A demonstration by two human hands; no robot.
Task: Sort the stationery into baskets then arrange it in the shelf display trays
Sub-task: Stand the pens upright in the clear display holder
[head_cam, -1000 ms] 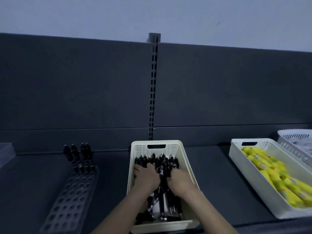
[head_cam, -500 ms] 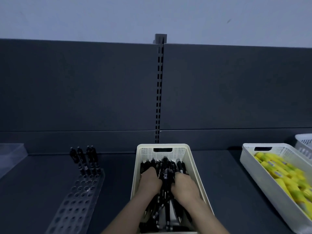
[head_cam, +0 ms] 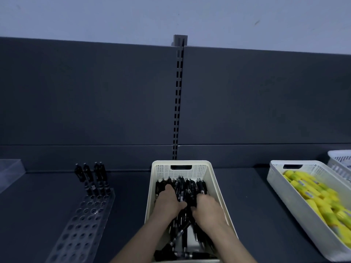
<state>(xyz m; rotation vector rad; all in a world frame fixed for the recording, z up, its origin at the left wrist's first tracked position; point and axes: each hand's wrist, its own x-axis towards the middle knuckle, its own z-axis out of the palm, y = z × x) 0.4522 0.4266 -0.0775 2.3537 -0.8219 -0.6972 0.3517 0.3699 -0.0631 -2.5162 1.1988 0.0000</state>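
Left hand [head_cam: 169, 202] and right hand [head_cam: 207, 208] in basket [head_cam: 180, 163], fingers curled gripping pens [head_cam: 187, 186]; rack [head_cam: 83, 223] left of basket, on dark shelf [head_cam: 247, 198], pale wall [head_cam: 171, 16] behind

A dark grey shelf [head_cam: 247, 196] carries a clear perforated display tray [head_cam: 79, 230] at the left, with four black pens [head_cam: 91, 179] standing upright in its far holes. A cream basket [head_cam: 180, 163] sits in the middle. A white basket [head_cam: 284, 196] of yellow items lies to the right, a second white basket [head_cam: 340, 158] just behind it, and a clear plastic piece [head_cam: 9, 171] sits at the far left edge.
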